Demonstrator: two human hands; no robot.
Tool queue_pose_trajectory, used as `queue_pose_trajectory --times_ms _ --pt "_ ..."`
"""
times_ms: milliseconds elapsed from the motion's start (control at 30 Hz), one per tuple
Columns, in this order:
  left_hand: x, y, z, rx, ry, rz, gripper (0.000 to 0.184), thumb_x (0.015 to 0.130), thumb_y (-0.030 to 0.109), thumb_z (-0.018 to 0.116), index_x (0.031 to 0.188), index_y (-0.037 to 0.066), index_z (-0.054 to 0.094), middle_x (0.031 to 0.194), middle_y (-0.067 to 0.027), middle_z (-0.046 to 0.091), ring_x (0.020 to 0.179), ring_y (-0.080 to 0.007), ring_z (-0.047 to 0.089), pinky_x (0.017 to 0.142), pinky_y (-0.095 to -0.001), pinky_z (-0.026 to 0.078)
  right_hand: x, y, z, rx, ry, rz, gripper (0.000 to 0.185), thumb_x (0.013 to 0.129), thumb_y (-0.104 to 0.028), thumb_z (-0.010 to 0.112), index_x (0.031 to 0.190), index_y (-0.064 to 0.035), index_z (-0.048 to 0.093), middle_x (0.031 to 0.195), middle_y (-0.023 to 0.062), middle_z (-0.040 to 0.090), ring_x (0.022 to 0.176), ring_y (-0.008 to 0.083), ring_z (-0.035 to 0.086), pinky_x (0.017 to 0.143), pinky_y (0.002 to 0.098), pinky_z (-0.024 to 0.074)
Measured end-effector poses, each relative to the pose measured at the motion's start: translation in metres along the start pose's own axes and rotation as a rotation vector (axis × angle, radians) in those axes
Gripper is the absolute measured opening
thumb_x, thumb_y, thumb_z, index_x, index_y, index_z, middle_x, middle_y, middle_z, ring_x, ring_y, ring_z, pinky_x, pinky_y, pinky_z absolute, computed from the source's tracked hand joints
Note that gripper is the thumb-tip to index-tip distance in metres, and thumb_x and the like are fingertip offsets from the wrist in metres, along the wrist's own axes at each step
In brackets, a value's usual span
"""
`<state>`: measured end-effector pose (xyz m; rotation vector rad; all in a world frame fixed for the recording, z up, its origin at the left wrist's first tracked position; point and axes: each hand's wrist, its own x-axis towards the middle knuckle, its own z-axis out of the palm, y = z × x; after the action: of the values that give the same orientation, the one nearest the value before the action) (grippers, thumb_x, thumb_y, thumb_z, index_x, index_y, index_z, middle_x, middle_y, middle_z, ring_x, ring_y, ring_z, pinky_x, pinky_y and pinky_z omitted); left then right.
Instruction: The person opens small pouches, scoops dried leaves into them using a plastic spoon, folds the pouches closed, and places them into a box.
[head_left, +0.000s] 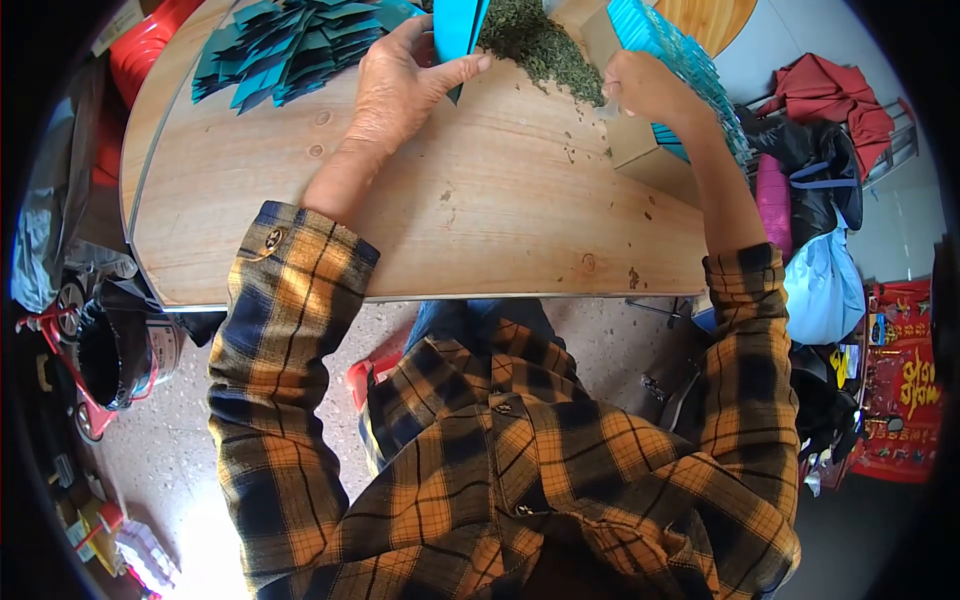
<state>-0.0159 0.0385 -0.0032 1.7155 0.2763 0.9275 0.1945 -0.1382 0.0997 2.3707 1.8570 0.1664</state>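
At the top of the table, my left hand (400, 80) is closed around a teal paper packet (458, 35), its thumb across the front. The packet stands upright with its tip pointing down. My right hand (648, 88) is curled shut at the right edge of a heap of dried, chopped green leaves (545, 55). Something pale and see-through shows under its fingers, too small to name. Beside that hand is a cardboard box (645, 150) holding a dense row of teal packets (690, 50). To the left of my left hand lies a fanned stack of teal packets (290, 50).
The wooden table (420, 230) has leaf crumbs scattered on its right side. A red plastic stool or basin (150, 55) stands beyond its left edge. Bags and a red cloth (830, 100) are piled on the right. A black-lined bucket (110, 345) sits lower left.
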Motion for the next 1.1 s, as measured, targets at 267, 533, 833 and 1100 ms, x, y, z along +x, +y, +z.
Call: queue_pose_trajectory --times_ms 267,533,833,1100 --pt "0.0 -0.002 0.002 -0.026 0.015 0.089 0.055 0.077 0.025 0.079 0.12 0.0 0.057 0.102 -0.0098 0.067 0.095 -0.0146 0.063 0.087 -0.0306 0.052 0.02 -0.002 0.011 -0.06 -0.098 0.243 0.019 0.082 -0.005 0.056 0.067 0.0073 0.056 0.068 0.0248 0.06 0.071 0.0391 0.063 0.063 0.0453 0.0502" --pt "-0.001 -0.001 0.002 -0.011 -0.004 0.034 0.06 0.076 0.026 0.08 0.122 0.0 0.055 0.103 -0.0107 0.068 0.094 -0.0152 0.064 0.085 -0.0307 0.053 0.021 0.001 0.035 0.027 0.182 0.16 0.016 0.085 -0.009 0.058 0.079 0.0046 0.065 0.066 0.0211 0.06 0.063 0.0335 0.062 0.063 0.042 0.05" --pt "0.003 -0.012 0.004 -0.01 0.05 0.095 0.058 0.07 0.027 0.084 0.114 -0.002 0.059 0.092 -0.0119 0.07 0.082 -0.0149 0.066 0.076 -0.0306 0.054 0.001 -0.015 0.057 0.153 0.44 0.243 0.018 0.088 -0.013 0.06 0.089 0.0028 0.067 0.065 0.0164 0.064 0.057 0.022 0.067 0.057 0.0331 0.0516" --pt "0.005 -0.017 -0.001 0.079 -0.013 0.127 0.057 0.069 0.021 0.084 0.114 -0.004 0.059 0.093 -0.0158 0.07 0.084 -0.019 0.066 0.075 -0.032 0.053 -0.029 -0.04 0.027 0.487 0.686 0.219 0.014 0.09 -0.007 0.06 0.096 0.0045 0.066 0.074 0.0144 0.068 0.065 0.0157 0.068 0.062 0.0255 0.0536"
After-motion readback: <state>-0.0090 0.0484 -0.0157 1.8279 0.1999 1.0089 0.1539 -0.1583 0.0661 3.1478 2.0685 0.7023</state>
